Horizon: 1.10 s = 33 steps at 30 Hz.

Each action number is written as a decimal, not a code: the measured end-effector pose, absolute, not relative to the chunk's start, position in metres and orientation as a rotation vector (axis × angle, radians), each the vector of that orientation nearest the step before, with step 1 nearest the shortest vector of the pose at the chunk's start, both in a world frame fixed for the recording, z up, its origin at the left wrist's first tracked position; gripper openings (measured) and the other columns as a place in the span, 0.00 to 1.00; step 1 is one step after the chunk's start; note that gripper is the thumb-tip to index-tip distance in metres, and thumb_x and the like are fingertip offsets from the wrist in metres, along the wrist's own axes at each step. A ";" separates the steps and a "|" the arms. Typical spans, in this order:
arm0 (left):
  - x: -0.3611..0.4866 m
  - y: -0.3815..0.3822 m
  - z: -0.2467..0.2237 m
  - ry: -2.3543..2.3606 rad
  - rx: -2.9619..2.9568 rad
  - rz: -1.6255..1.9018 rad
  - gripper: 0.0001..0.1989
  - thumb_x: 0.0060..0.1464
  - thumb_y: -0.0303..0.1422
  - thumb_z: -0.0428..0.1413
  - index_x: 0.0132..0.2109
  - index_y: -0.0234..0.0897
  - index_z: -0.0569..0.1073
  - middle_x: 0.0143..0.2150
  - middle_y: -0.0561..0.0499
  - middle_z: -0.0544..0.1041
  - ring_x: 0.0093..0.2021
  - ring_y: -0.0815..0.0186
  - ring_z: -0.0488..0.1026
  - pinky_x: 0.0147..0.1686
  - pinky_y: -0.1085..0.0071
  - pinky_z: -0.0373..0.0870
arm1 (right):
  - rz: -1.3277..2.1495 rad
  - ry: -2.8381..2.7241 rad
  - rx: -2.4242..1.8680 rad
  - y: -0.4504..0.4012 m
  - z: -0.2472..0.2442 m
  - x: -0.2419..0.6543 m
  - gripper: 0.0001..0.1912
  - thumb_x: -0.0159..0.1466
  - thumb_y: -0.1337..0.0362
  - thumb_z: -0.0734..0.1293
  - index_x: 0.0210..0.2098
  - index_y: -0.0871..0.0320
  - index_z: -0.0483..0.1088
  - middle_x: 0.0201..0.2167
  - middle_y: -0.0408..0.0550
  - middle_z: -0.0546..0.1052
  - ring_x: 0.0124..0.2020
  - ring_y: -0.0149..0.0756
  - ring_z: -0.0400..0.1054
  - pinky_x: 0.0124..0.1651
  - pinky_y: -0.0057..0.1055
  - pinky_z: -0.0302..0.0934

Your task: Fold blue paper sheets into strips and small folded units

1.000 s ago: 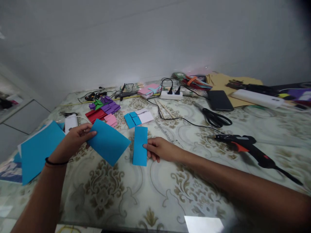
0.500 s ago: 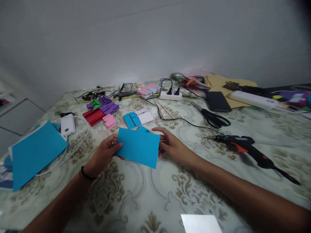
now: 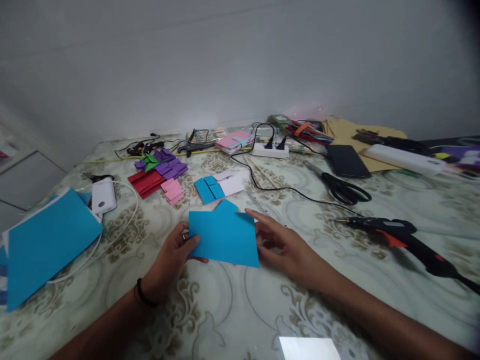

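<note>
A flat blue paper sheet is held above the patterned tablecloth. My left hand pinches its left edge, thumb on top and fingers underneath. At its right edge is my right hand, fingers curved and apart, the index finger near the top right corner; some fingertips are hidden behind the paper. Another blue piece shows just beyond the sheet's top edge. Farther back lie a folded blue piece and a white folded piece.
Scissors and a black glue gun lie at the right. At the left are blue sheets and a white power bank. Red folded paper and a power strip sit farther back. A white piece is at the front edge.
The blue sheet has turned slightly, and more of the blue piece behind it shows. My right hand's fingers have spread somewhat at the edge. The view has shifted slightly.
</note>
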<state>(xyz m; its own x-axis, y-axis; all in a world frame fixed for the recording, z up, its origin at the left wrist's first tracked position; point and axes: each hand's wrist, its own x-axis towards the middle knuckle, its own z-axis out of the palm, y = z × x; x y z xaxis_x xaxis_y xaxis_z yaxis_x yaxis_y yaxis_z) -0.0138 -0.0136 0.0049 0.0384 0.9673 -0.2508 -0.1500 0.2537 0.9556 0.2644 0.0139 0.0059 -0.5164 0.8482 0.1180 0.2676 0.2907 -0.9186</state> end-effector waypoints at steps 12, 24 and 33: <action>-0.005 -0.032 0.021 1.108 0.907 0.860 0.21 0.58 0.42 0.66 0.54 0.37 0.72 0.45 0.47 0.79 0.34 0.63 0.79 0.29 0.69 0.80 | 1.616 -1.755 -0.915 0.008 -0.003 0.272 0.16 0.68 0.52 0.71 0.50 0.51 0.83 0.49 0.51 0.82 0.44 0.36 0.79 0.43 0.29 0.74; -0.020 -0.023 0.015 1.097 1.064 0.894 0.30 0.58 0.41 0.68 0.63 0.46 0.66 0.48 0.47 0.80 0.41 0.64 0.78 0.40 0.69 0.77 | 1.649 -1.668 -0.975 0.011 -0.006 0.270 0.12 0.64 0.62 0.73 0.46 0.53 0.84 0.34 0.46 0.82 0.29 0.29 0.75 0.33 0.25 0.71; -0.032 -0.017 0.009 1.125 1.178 0.956 0.29 0.58 0.38 0.68 0.64 0.47 0.69 0.45 0.50 0.77 0.36 0.69 0.73 0.33 0.77 0.70 | 1.669 -1.690 -0.931 0.011 -0.002 0.271 0.16 0.69 0.54 0.71 0.49 0.57 0.82 0.33 0.50 0.84 0.32 0.30 0.78 0.35 0.24 0.73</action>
